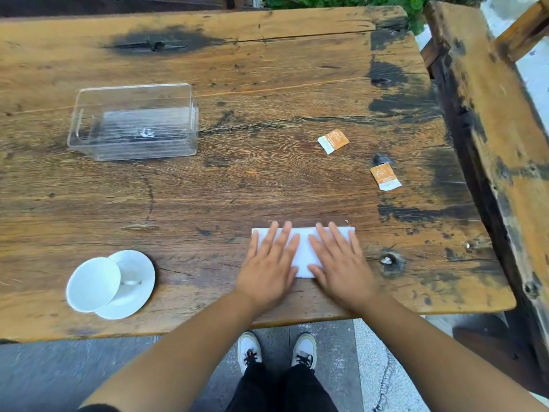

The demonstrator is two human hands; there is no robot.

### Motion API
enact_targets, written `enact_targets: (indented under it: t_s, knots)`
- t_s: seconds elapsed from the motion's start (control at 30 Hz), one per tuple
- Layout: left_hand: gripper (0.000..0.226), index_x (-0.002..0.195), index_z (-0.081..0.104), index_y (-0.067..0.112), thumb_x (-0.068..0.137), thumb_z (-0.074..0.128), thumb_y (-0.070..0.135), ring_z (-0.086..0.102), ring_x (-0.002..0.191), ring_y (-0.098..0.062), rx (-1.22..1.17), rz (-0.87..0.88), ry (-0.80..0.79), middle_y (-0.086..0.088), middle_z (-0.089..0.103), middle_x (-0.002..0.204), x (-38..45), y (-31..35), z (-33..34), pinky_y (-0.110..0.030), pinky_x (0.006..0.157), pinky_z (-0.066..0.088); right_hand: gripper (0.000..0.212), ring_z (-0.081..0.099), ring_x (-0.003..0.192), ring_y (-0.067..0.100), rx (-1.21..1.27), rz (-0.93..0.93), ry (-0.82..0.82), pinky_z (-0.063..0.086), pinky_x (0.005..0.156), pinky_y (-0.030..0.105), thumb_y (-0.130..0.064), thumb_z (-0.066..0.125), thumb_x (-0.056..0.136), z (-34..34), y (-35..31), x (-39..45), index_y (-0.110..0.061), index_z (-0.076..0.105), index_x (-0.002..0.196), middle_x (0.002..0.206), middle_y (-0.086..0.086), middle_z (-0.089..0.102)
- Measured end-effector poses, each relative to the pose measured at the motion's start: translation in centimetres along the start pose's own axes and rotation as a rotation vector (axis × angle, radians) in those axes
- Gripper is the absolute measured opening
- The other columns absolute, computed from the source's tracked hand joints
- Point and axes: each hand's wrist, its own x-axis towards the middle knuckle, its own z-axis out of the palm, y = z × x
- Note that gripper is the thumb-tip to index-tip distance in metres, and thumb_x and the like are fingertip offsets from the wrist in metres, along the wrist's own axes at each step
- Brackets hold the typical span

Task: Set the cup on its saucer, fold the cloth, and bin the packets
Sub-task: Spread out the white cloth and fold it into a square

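A white cloth (303, 251) lies folded into a rectangle near the table's front edge. My left hand (269, 267) and my right hand (341, 267) both press flat on it, fingers spread, holding nothing. At the front left a white cup (92, 284) sits on its white saucer (139, 270), overlapping the saucer's left side. Two orange-and-white packets lie on the right of the table: one packet (333, 140) further back, the other packet (385, 176) nearer the right edge. A clear plastic bin (133, 121) stands at the back left with nothing in it.
The worn wooden table (252, 84) has dark stains and knots. A wooden bench or second table (490, 114) runs along the right side. My feet in white shoes (277, 349) stand on grey paving below the front edge.
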Motion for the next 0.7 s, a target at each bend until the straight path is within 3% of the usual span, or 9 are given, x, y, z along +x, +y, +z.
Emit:
enact_targets:
  t_s: [0.13,0.4,0.47,0.57,0.7]
  knots:
    - [0.071,0.149,-0.002,0.017,0.092,0.01,0.059,-0.018,0.143,-0.026,0.059,0.056,-0.167,-0.006,-0.01,0.157,0.2,-1.6,1.7,-0.054,0.115,-0.01,0.066,0.023,0.143,0.031,-0.068,-0.079,-0.168,0.019,0.113,0.06,-0.056,0.027,0.092,0.3,0.5,0.7,-0.017,0.038,0.144,0.154,0.006,0.032]
    - [0.068,0.148,-0.004,0.018,0.093,0.005,0.056,-0.022,0.142,-0.025,0.125,0.054,-0.2,-0.004,-0.01,0.159,1.6,-2.7,0.5,-0.055,0.112,-0.016,0.081,0.011,0.146,0.028,-0.085,-0.035,-0.274,0.012,0.117,0.052,-0.07,0.019,0.087,-1.0,1.5,0.0,-0.017,0.024,0.149,0.159,0.005,0.018]
    - [0.061,0.148,-0.002,0.017,0.096,0.011,0.044,-0.023,0.142,-0.028,0.183,-0.002,-0.188,-0.004,-0.011,0.159,1.9,-2.7,-0.4,-0.057,0.109,-0.02,0.085,0.021,0.144,0.028,-0.094,0.015,-0.294,0.02,0.115,0.051,-0.073,0.021,0.085,-1.6,1.6,-1.4,-0.015,0.03,0.147,0.157,0.008,0.023]
    - [0.058,0.148,0.002,0.014,0.094,0.023,0.023,-0.028,0.139,-0.032,0.191,-0.028,-0.139,-0.006,-0.009,0.159,1.3,-1.7,-1.2,-0.056,0.106,-0.025,0.088,0.047,0.126,0.031,-0.07,0.052,-0.297,0.04,0.098,0.048,-0.078,0.031,0.079,-2.4,1.0,-4.6,-0.014,0.046,0.137,0.147,0.013,0.042]
    - [0.062,0.148,0.009,0.017,0.093,0.033,0.031,-0.016,0.143,-0.029,0.08,0.177,-0.202,-0.007,0.002,0.16,-2.0,1.2,0.1,-0.047,0.105,-0.027,0.082,0.059,0.106,0.032,-0.042,-0.066,-0.21,0.034,0.088,0.045,-0.08,0.036,0.077,-1.5,-0.3,-8.8,-0.016,0.059,0.123,0.131,0.01,0.059]
